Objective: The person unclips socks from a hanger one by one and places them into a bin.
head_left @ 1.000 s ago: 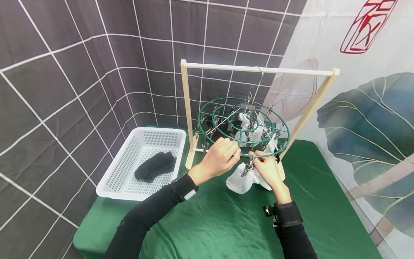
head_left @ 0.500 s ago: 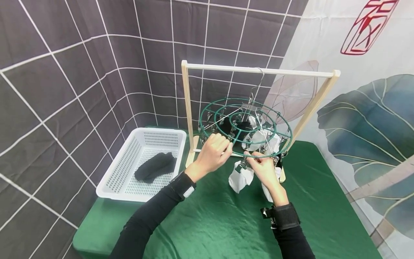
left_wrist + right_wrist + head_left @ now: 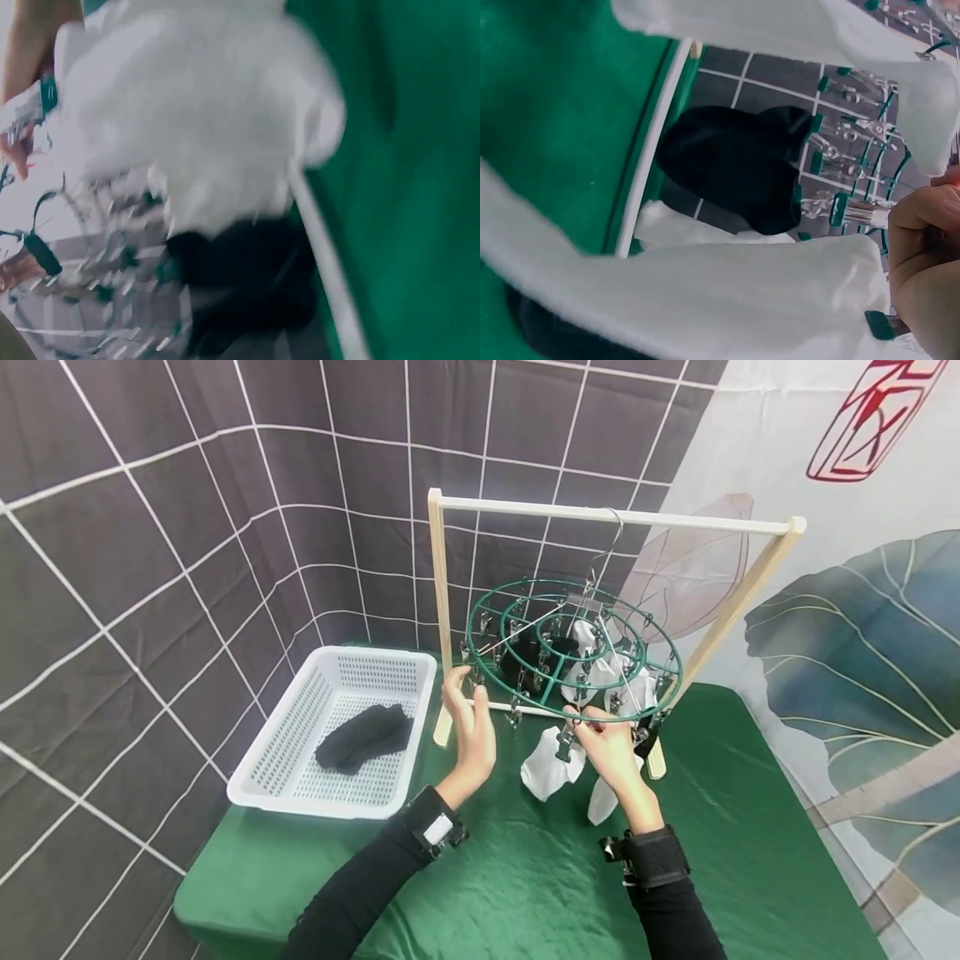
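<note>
A green round sock hanger (image 3: 553,687) with dangling metal clips hangs from a white bar by its hook. My right hand (image 3: 611,752) pinches a clip (image 3: 566,745) at the ring's front edge. Just under this clip hangs a white sock (image 3: 551,767). At the left edge of the ring, my left hand (image 3: 472,735) has its thumb and fingers spread apart, fingertips right by another hanging clip (image 3: 477,675). More white socks (image 3: 795,300) and a black sock (image 3: 731,161) hang in the right wrist view. The left wrist view is blurred, with a white sock (image 3: 195,97) filling much of it.
A white plastic basket (image 3: 258,777) stands to the left with dark cloth (image 3: 365,737) in it. The hanger's wooden stand (image 3: 738,602) rests on a green-covered table (image 3: 525,893). A grey gridded backdrop (image 3: 337,477) closes off the rear and left.
My left hand has left the ring's front edge, moved left and uncurled near the left-side clips. The hanger has shifted slightly right, and my right hand stays at its front edge.
</note>
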### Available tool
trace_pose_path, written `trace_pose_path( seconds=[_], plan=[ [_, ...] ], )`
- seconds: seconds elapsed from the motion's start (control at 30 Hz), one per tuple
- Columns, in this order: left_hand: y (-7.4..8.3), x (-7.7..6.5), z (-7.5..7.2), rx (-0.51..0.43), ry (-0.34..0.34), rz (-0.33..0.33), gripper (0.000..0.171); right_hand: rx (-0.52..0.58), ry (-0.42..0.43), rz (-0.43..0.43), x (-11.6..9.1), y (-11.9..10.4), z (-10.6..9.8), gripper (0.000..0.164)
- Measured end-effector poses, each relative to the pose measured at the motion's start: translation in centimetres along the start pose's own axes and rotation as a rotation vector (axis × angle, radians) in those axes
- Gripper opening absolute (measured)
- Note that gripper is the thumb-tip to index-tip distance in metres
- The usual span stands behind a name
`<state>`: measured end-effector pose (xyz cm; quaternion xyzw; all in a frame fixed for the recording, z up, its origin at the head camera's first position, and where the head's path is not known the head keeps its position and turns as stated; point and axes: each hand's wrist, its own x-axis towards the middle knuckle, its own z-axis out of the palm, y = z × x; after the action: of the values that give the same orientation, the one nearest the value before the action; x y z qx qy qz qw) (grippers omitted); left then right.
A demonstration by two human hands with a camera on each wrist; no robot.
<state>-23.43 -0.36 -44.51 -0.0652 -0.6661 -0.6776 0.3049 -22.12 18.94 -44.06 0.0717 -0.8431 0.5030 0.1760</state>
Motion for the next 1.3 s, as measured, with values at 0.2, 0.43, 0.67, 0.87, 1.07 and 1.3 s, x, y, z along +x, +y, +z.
trace_pose_path(
  seconds=[0.2, 0.43, 0.67, 0.87, 1.07, 1.3],
  plan=[
    [-2.1, -2.5, 0.9, -0.201, 0.050, -0.447, 0.029, 0.007, 0.024, -0.003, 0.0, 0.0, 0.3, 0.048],
    [-3.4, -4.2, 1.7, -0.022, -0.434, -0.566, 0.041, 0.015, 0.017, -0.014, 0.0, 0.0, 0.6, 0.047],
    [-3.8, -4.2, 1.9, -0.013, -0.671, -0.551, 0.061, -0.020, 0.041, -0.017, 0.0, 0.3, 0.6, 0.050],
    [-4.2, -4.2, 1.1, 0.057, -0.792, -0.451, 0.056, -0.060, 0.071, -0.013, 0.0, 0.4, 0.2, 0.048],
    [-3.9, -4.0, 0.7, 0.090, -0.807, -0.330, 0.041, -0.073, 0.085, -0.019, 0.2, 0.5, 0.0, 0.051],
    [-3.1, -3.4, 0.5, 0.135, -0.800, -0.299, 0.037, -0.041, 0.044, -0.016, 0.2, 0.7, -0.3, 0.052]
  ],
)
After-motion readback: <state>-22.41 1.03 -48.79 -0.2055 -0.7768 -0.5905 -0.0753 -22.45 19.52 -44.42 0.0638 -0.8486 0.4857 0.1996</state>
